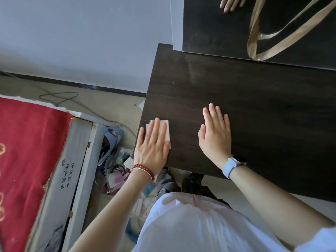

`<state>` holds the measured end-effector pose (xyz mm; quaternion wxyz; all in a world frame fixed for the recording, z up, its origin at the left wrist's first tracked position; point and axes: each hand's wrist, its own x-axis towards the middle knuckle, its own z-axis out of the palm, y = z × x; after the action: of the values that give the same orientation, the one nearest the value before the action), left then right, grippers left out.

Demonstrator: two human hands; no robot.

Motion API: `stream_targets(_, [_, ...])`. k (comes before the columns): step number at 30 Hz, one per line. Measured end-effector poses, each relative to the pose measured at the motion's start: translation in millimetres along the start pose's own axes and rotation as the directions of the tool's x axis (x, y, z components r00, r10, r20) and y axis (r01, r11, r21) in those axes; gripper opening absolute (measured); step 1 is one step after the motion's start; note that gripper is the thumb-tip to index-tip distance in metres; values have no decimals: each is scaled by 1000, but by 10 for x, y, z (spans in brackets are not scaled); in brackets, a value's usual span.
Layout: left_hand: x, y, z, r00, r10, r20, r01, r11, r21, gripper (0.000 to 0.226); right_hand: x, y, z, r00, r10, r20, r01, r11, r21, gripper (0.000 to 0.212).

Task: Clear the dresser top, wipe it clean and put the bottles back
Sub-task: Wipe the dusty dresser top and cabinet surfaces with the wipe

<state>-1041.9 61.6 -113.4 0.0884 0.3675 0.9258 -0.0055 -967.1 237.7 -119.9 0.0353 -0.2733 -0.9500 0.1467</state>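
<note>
The left hand (153, 142) lay flat, fingers stretched, pressing a folded white wipe (166, 131) against the dresser top (254, 110) near its left front corner, at about eight o'clock on the surface. It was not clenched around the wipe, only pinning it under the palm and fingers. A red beaded bracelet (143, 170) circled that wrist. The right hand (215, 135) rested open and flat on the bare wood just beside it, toward six o'clock, grasping nothing; a pale blue watch strap (229, 167) sat on its wrist.

Outward from the hands, the dark wood surface carried no bottles at all, so the clearing looked finished and the wiping seemed under way. A few pale specks and a dusty smear showed toward eleven o'clock on the top, which suggested that part had yet to be cleaned. The bottles were nowhere in view, so putting them back was plainly still to come. At twelve to one o'clock stood a mirror (218, 33) reflecting fingertips and a tan strap.

At nine o'clock, on the floor, lay a red cloth (27, 142) over a white frame (72, 160) with handwritten characters along its edge, too small and slanted for me to read. No brand or label was legible anywhere.
</note>
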Motion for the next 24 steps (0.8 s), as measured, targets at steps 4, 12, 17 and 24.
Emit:
stream_targets(4, [-130, -24, 28, 971, -238, 5, 237, 967, -92, 59, 7, 132, -38, 994, -105, 38, 107, 994, -30, 53])
stream_targets(12, [-389, 45, 79, 998, -51, 36, 51, 999, -2, 56, 11, 173, -90, 986, -133, 98, 139, 989, -56, 54])
stream_targets(17, [253, 186, -75, 987, -160, 33, 163, 983, -82, 64, 32, 235, -132, 986, -125, 115, 133, 989, -68, 53])
stream_targets(24, [916, 593, -145, 955, 292, 49, -293, 956, 16, 57, 155, 245, -106, 988, 151, 29, -148, 985, -85, 51])
